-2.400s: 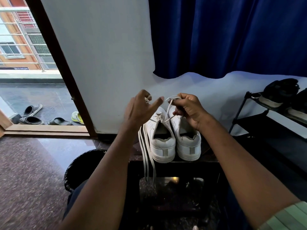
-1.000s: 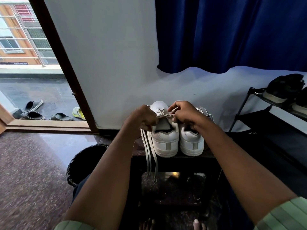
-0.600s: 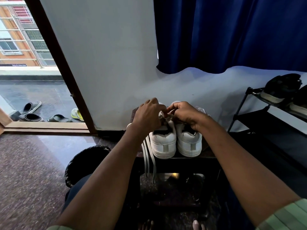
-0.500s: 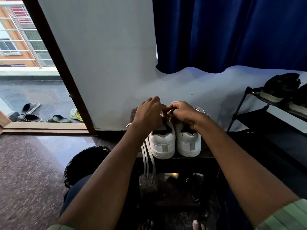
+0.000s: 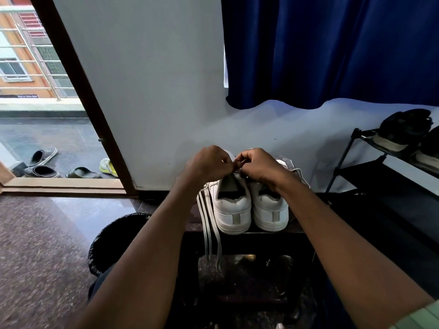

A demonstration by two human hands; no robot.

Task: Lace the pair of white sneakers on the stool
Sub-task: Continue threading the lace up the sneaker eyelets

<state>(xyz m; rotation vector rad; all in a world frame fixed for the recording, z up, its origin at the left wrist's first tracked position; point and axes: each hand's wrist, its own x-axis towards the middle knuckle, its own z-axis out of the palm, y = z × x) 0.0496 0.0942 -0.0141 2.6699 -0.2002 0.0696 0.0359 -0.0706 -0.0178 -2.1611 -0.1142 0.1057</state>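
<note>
Lacing status: I judge the left-hand sneaker to be mid-lacing; the eyelets are hidden behind the hands, so I cannot tell which row is being worked.
Doorway, far left: slippers point(image 5: 44, 163) lie outside on the balcony floor, well apart from the work.
Bin: a black-lined bin point(image 5: 118, 236) stands on the floor, just left of the stool point(image 5: 294, 230).
Loose lace: two strands of white lace point(image 5: 209, 230) hang off the stool's front edge, beside the left sneaker point(image 5: 231, 205).
Left hand: my left hand point(image 5: 207, 163) is curled above the left sneaker's tongue, fingertips pinched, apparently on the lace. The lace itself is hidden in the pinch.
Right hand: my right hand point(image 5: 260, 166) is curled likewise, its fingertips meeting the left hand's over the same shoe. I read it as pinching the lace end.
Sneaker position: both white sneakers stand upright on the stool, heels toward me, sides touching. The right sneaker point(image 5: 269, 208) has a lace point(image 5: 300, 173) showing along its far side.
Technique: keep the lace flat and untwisted at the eyelet. Steady the eyelet flap with one hand and feed the tip with the other. Draw both ends through evenly before crossing over.
Risk: the hanging strands may snag on the stool edge when pulled.
Far right: a black shoe rack point(image 5: 356, 162) carries dark shoes point(image 5: 403, 131).
</note>
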